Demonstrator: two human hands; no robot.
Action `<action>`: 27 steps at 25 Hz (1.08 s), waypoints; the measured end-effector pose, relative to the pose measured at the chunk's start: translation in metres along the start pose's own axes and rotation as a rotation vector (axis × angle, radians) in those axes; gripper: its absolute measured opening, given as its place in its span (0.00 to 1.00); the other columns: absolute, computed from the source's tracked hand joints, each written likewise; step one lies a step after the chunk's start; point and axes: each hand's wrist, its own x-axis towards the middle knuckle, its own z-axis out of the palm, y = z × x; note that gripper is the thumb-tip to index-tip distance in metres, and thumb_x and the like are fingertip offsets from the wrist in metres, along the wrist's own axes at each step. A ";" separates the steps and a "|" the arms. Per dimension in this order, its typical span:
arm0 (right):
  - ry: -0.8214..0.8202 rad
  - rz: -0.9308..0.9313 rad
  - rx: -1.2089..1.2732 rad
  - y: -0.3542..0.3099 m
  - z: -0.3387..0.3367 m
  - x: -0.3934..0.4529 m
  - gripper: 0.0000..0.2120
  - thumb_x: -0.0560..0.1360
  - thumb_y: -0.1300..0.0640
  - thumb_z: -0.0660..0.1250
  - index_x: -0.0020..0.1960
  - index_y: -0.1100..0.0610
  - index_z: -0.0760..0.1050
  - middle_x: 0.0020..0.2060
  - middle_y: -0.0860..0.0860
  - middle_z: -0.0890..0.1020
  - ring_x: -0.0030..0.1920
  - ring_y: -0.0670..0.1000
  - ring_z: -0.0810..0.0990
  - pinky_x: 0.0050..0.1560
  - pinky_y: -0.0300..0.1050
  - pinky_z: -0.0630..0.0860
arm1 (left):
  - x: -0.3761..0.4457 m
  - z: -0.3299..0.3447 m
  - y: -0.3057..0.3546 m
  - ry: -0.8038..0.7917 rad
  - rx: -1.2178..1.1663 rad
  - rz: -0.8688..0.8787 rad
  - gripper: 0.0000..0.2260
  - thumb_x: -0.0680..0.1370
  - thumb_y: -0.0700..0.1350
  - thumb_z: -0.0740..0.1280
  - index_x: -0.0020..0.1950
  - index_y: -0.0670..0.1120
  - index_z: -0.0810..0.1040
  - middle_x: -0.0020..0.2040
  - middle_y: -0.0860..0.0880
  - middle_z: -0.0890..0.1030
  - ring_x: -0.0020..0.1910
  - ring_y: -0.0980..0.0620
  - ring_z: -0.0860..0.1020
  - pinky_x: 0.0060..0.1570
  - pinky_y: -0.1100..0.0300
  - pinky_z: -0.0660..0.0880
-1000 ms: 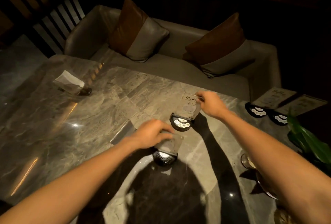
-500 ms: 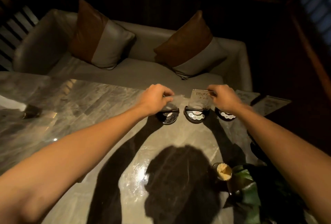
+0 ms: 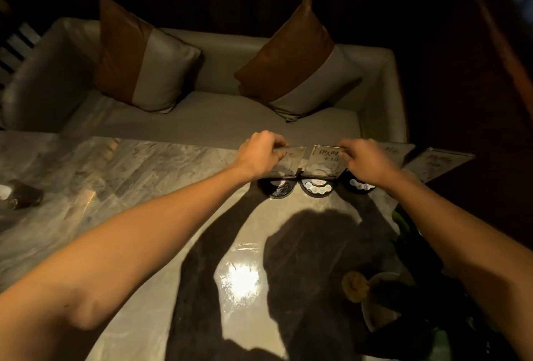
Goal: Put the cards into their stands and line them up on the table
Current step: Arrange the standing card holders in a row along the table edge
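Observation:
Several clear acrylic cards stand in round black stands in a row along the far right edge of the marble table (image 3: 144,176). My left hand (image 3: 259,153) pinches the top of the leftmost card (image 3: 291,158), which sits in its stand (image 3: 277,189). My right hand (image 3: 366,161) grips the top right corner of the second card (image 3: 326,161), standing in its stand (image 3: 317,187). A third stand (image 3: 360,186) shows below my right wrist, and its card (image 3: 395,153) shows past my hand. A fourth card (image 3: 438,163) stands at the far right.
A grey sofa (image 3: 207,118) with two brown-and-grey cushions runs behind the table. A dark holder with white napkins (image 3: 20,196) sits at the left edge. A potted plant (image 3: 409,297) and a small bowl with a yellow thing (image 3: 356,285) crowd the near right.
Both hands carried their cards and stands from the table's middle to the far right, setting them beside the two stands there. The view swung right with them.

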 end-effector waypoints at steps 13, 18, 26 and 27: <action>0.076 -0.009 -0.204 -0.089 -0.032 -0.019 0.26 0.78 0.53 0.68 0.73 0.60 0.69 0.65 0.63 0.77 0.65 0.66 0.75 0.68 0.61 0.70 | -0.096 -0.079 -0.089 -0.008 -0.096 -0.127 0.23 0.76 0.50 0.73 0.70 0.47 0.77 0.68 0.47 0.79 0.68 0.48 0.76 0.65 0.53 0.73; 0.069 -0.157 -0.070 -0.203 -0.015 -0.038 0.29 0.79 0.53 0.69 0.76 0.59 0.66 0.69 0.61 0.75 0.69 0.63 0.73 0.69 0.60 0.71 | -0.187 -0.121 -0.148 0.040 -0.152 -0.250 0.29 0.74 0.51 0.76 0.73 0.46 0.74 0.70 0.45 0.77 0.69 0.48 0.74 0.66 0.52 0.72; -0.322 -0.377 0.163 -0.375 0.088 -0.090 0.36 0.77 0.53 0.72 0.80 0.51 0.60 0.77 0.54 0.67 0.75 0.55 0.69 0.73 0.54 0.69 | -0.314 -0.150 -0.226 -0.048 -0.173 -0.399 0.42 0.68 0.52 0.80 0.78 0.46 0.65 0.73 0.45 0.72 0.71 0.46 0.72 0.68 0.52 0.71; -0.363 -0.404 0.159 -0.389 0.100 -0.096 0.34 0.77 0.53 0.72 0.79 0.51 0.62 0.75 0.54 0.70 0.72 0.54 0.72 0.71 0.54 0.71 | -0.326 -0.149 -0.234 -0.085 -0.175 -0.411 0.40 0.69 0.51 0.80 0.77 0.46 0.67 0.71 0.45 0.74 0.68 0.46 0.74 0.65 0.54 0.72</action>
